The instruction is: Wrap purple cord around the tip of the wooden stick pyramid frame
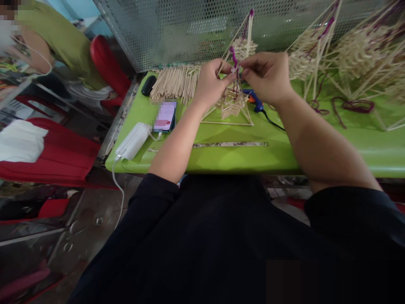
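A pyramid-shaped stick frame (228, 123) stands on the green table, with a small stack of crossed sticks (230, 109) hanging inside it. Purple yarn (233, 54) wraps its tip. My left hand (212, 82) is closed on the frame just below the tip, thumb and fingers pinching. On the other side, my right hand (268, 78) pinches close to the yarn; what lies between its fingertips is too small to make out. Something small and whitish shows between both hands. Behind the frame lies a blue glue gun (257, 103) with a black cord.
Loose sticks (175, 82) lie in a pile at left, near a phone (165, 116) and a white power bank (133, 140). A patterned strip (230, 144) lies in front. More stick frames (357, 63) and purple yarn stand at right, before a perforated metal panel (177, 29). Another person sits at left.
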A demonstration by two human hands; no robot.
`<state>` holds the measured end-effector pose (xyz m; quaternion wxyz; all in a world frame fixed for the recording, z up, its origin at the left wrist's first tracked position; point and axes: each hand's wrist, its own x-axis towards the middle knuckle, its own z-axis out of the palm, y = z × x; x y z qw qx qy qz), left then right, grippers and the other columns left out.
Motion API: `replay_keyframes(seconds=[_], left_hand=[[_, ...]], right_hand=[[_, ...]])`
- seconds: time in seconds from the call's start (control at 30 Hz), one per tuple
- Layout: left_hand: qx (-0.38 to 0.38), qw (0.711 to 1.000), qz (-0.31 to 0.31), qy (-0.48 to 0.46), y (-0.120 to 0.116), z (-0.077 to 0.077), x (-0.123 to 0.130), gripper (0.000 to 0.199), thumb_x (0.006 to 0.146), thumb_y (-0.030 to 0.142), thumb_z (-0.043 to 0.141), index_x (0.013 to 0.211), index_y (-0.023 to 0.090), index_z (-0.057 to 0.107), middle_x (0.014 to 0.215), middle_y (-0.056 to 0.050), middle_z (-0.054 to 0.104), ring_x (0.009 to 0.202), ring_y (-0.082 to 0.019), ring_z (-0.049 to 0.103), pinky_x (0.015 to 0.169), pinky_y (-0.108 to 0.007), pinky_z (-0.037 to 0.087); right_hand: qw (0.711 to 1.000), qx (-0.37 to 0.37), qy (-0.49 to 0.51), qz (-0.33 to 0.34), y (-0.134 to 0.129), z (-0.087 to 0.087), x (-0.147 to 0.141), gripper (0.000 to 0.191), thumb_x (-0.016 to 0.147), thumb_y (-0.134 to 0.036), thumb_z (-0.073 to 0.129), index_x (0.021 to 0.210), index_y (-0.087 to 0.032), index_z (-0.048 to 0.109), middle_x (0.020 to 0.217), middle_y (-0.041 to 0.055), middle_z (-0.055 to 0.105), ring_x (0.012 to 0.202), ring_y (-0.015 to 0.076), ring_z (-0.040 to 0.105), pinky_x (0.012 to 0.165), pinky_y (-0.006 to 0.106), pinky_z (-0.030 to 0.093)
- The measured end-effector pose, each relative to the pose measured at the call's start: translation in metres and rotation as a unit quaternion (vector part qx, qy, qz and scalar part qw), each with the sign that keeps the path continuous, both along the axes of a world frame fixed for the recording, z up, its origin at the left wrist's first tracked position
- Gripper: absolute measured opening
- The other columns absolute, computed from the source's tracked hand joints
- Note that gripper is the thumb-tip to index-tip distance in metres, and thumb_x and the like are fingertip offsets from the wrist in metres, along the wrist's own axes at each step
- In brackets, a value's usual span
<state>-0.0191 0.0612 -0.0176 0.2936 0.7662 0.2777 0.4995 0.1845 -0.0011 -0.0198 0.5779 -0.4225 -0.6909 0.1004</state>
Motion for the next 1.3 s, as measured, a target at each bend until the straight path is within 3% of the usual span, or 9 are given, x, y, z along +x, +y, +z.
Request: replay_keyframes(seconds=[0.33,0.47,0.6,0.7,0.83,1.07,1.23,1.3], left_hand=[[-0.012,1.000,-0.011,-0.003,-0.004,0.002,0.001,0.021,0.089,0.021,0.089,0.083,0.031,0.071,0.093,0.002,0.082,0.094,-0.024,0.074,0.089,-0.041,0.058],[-0.003,1.000,-0.025,-0.014,-0.004,0.001,0.000,0.020,0.092,0.022,0.090,0.086,0.027,0.072,0.092,0.001,0.081,0.092,-0.020,0.070,0.090,-0.036,0.056],[-0.002,1.000,-0.020,-0.009,-0.005,0.002,0.000,0.020,0.092,0.016,0.086,0.086,0.028,0.071,0.093,0.001,0.082,0.092,-0.022,0.074,0.091,-0.038,0.058],[0.000,1.000,-0.022,-0.013,-0.007,0.003,-0.001,0.023,0.089,0.013,0.084,0.082,0.031,0.071,0.090,0.003,0.081,0.091,-0.024,0.076,0.088,-0.039,0.059],[0.009,0.999,-0.026,-0.024,-0.007,0.003,-0.001,0.020,0.086,0.015,0.083,0.081,0.031,0.072,0.089,0.003,0.081,0.089,-0.024,0.075,0.089,-0.040,0.059],[0.002,1.000,-0.013,-0.019,-0.001,0.000,0.001,0.016,0.082,0.040,0.087,0.079,0.036,0.072,0.091,0.001,0.083,0.094,-0.031,0.076,0.093,-0.050,0.062],[-0.013,1.000,0.006,-0.006,-0.003,-0.001,0.002,0.018,0.082,0.046,0.086,0.080,0.037,0.071,0.093,0.001,0.083,0.092,-0.031,0.076,0.086,-0.050,0.060],[-0.013,1.000,0.012,-0.001,-0.005,-0.001,0.002,0.017,0.084,0.046,0.085,0.080,0.037,0.070,0.094,0.001,0.082,0.092,-0.031,0.075,0.085,-0.050,0.059]], right_hand=[[0.999,0.006,0.042,-0.008,-0.007,0.007,-0.009,0.038,0.078,-0.013,0.067,0.093,-0.040,0.090,0.080,-0.0033,0.078,0.072,0.0197,0.070,0.073,0.040,0.057],[0.998,-0.018,0.058,0.010,-0.005,0.005,-0.011,0.029,0.078,-0.021,0.073,0.094,-0.040,0.088,0.081,-0.0033,0.078,0.075,0.0207,0.072,0.074,0.041,0.059],[0.996,-0.021,0.089,0.021,-0.006,0.004,-0.015,0.016,0.077,-0.036,0.085,0.092,-0.039,0.087,0.087,-0.0018,0.081,0.077,0.0240,0.073,0.081,0.047,0.062],[0.994,-0.023,0.103,0.018,-0.006,0.003,-0.017,0.022,0.075,-0.050,0.092,0.091,-0.036,0.086,0.089,0.0000,0.082,0.075,0.0244,0.072,0.078,0.049,0.062],[0.995,-0.025,0.091,-0.012,0.000,-0.002,-0.018,0.023,0.083,-0.057,0.088,0.087,-0.035,0.083,0.078,-0.0004,0.076,0.068,0.0221,0.065,0.069,0.045,0.056],[0.994,0.000,0.036,-0.099,-0.002,-0.003,-0.026,0.023,0.091,-0.056,0.082,0.082,-0.036,0.076,0.076,0.0004,0.071,0.067,0.0235,0.054,0.066,0.047,0.051],[0.990,-0.005,0.010,-0.138,-0.009,0.000,-0.035,0.019,0.094,-0.055,0.078,0.082,-0.042,0.072,0.080,-0.0014,0.071,0.073,0.0260,0.059,0.070,0.050,0.054],[0.986,0.005,-0.007,-0.166,-0.011,0.001,-0.036,0.021,0.093,-0.054,0.077,0.080,-0.039,0.071,0.078,0.0002,0.069,0.073,0.0264,0.060,0.073,0.052,0.056]])
